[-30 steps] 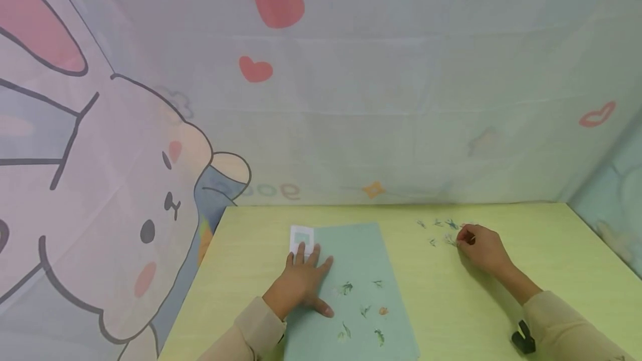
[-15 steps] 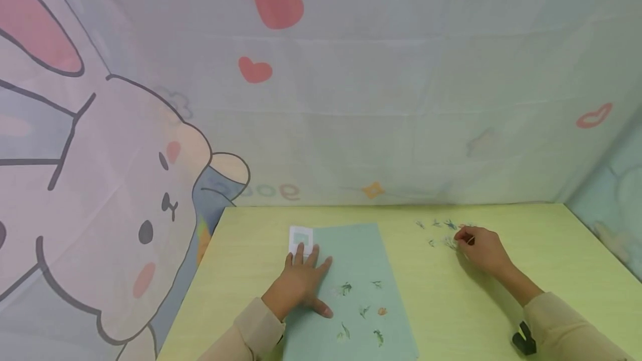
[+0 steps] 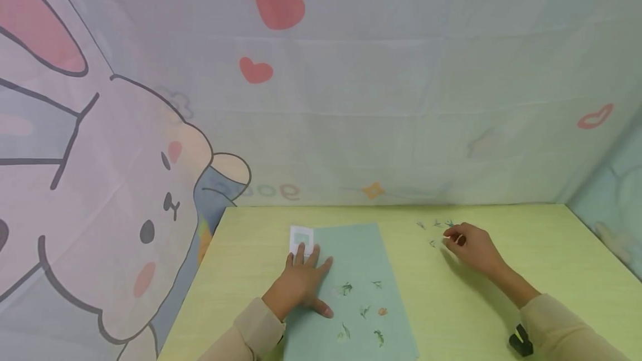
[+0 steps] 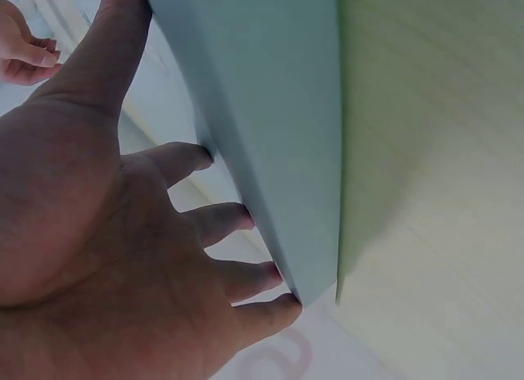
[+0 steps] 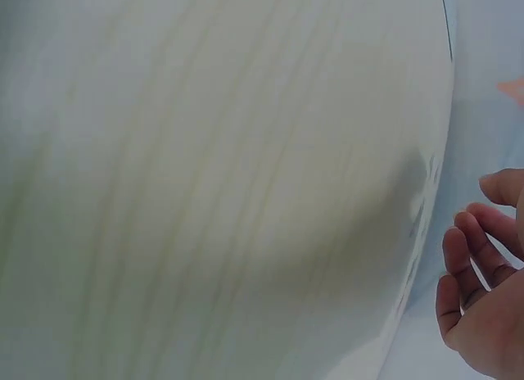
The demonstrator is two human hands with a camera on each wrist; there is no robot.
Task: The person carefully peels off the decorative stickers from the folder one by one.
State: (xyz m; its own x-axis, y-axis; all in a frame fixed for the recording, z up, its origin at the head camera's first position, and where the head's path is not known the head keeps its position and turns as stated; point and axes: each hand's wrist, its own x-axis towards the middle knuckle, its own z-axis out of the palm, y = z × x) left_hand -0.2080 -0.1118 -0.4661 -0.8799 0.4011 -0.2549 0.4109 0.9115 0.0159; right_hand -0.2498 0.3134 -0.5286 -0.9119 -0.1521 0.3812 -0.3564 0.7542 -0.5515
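My left hand (image 3: 301,283) lies spread over the left side of a pale teal sheet (image 3: 356,249). Its fingertips reach a white card (image 3: 302,233) with a teal square, at the sheet's upper left corner. In the left wrist view its fingers (image 4: 221,223) meet the sheet's edge. Small leaf sprigs (image 3: 347,288) and an orange flower (image 3: 383,312) dot the sheet. To the right, my right hand (image 3: 473,247) bends thumb and fingertips together low over the table, beside several small blue-green sprigs (image 3: 420,225). Whether it pinches one, I cannot tell.
The yellow-green table (image 3: 531,249) ends at the back against a pale cloth (image 3: 426,99) printed with hearts and a rabbit. A small black object (image 3: 520,341) shows by the right sleeve (image 3: 562,322).
My right hand has shifted slightly left over the small sprigs, and the pale sprig near its fingertips no longer shows. The left hand stays where it was.
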